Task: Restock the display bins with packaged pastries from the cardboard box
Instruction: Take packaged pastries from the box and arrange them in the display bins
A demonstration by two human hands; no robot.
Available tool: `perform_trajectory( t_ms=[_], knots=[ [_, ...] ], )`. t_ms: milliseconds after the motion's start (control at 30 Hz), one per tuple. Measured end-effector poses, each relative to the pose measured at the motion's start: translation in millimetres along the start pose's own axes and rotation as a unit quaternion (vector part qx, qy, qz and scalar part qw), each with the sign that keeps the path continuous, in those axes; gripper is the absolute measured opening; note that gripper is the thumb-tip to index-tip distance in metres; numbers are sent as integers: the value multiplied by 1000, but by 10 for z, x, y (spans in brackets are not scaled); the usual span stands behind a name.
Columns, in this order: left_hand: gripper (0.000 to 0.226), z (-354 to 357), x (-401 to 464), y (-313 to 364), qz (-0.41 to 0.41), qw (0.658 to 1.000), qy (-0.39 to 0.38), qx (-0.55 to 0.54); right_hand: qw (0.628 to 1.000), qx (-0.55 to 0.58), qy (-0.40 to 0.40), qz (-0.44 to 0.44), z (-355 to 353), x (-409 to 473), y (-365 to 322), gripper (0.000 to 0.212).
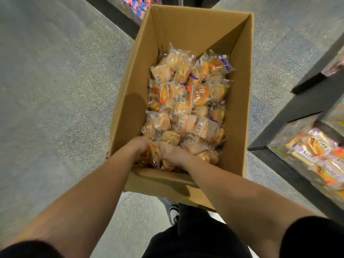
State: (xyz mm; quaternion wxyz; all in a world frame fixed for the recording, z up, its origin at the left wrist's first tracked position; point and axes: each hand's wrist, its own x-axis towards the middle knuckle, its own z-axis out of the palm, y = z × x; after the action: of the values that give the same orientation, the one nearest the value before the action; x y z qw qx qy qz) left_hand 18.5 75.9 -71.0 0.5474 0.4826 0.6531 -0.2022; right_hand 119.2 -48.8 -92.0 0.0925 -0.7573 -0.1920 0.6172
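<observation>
Nearest us, our dark trousers (193,241) and one shoe (174,214) stand on the speckled floor (55,90), just behind the near wall of the cardboard box (128,94). Wide bare floor lies to the left of the box; to the right only a narrow strip of floor separates it from the black-framed display bins (305,157), which hold wrapped pastries.

Both forearms cross the near rim. Our left hand (138,146) and right hand (177,155) are dug into the packaged pastries (186,101) at the near end; the fingers are buried among the wrappers, seemingly curled around packets, though we cannot tell for certain. Farther on, pastries cover the box floor up to its far wall.
</observation>
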Motion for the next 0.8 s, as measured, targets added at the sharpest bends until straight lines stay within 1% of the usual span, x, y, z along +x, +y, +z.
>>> perform_trajectory(
  t_ms=[33, 100, 167, 233, 300, 400, 467, 533, 567, 600, 633, 700, 733, 800],
  knots=[
    [24, -9, 41, -8, -9, 1000, -9, -17, 999, 36, 7, 4, 24, 51, -3, 71],
    [25, -53, 104, -38, -25, 999, -23, -2, 993, 112, 22, 17, 56, 171, 16, 82],
    [23, -75, 159, -47, -37, 999, -33, 2, 986, 163, 19, 34, 35, 220, 37, 94],
    [19, -57, 177, -37, -49, 998, -44, 5, 979, 198, 8, 49, 12, 254, 53, 97],
    [26, -6, 196, -22, -65, 996, -54, 9, 970, 233, -8, 64, -7, 299, 69, 97],
    [52, 57, 200, -1, -83, 993, -76, 20, 955, 286, -24, 73, -44, 347, 88, 83],
    [69, 63, 223, -4, -77, 993, -88, 27, 948, 306, -48, 72, -97, 348, 130, 72],
    [85, 61, 194, 14, -62, 993, -103, 20, 935, 338, -84, 64, -194, 246, 161, 52],
    [88, 57, 177, 28, -52, 993, -110, 11, 930, 349, -101, 55, -257, 180, 178, 39],
    [86, 61, 123, 64, -39, 993, -112, 3, 925, 357, -120, 43, -322, 123, 206, 30],
    [79, 59, 64, 105, -29, 993, -112, -9, 923, 360, -135, 29, -404, 36, 217, 24],
    [68, 60, -60, 184, -10, 992, -124, -34, 915, 371, -158, 4, -563, -128, 216, 18],
    [64, 60, -129, 215, 6, 989, -138, -49, 912, 378, -159, -4, -624, -196, 215, 18],
    [52, 73, -285, 266, 45, 982, -165, -84, 909, 391, -144, -24, -707, -298, 239, 26]
  ],
)
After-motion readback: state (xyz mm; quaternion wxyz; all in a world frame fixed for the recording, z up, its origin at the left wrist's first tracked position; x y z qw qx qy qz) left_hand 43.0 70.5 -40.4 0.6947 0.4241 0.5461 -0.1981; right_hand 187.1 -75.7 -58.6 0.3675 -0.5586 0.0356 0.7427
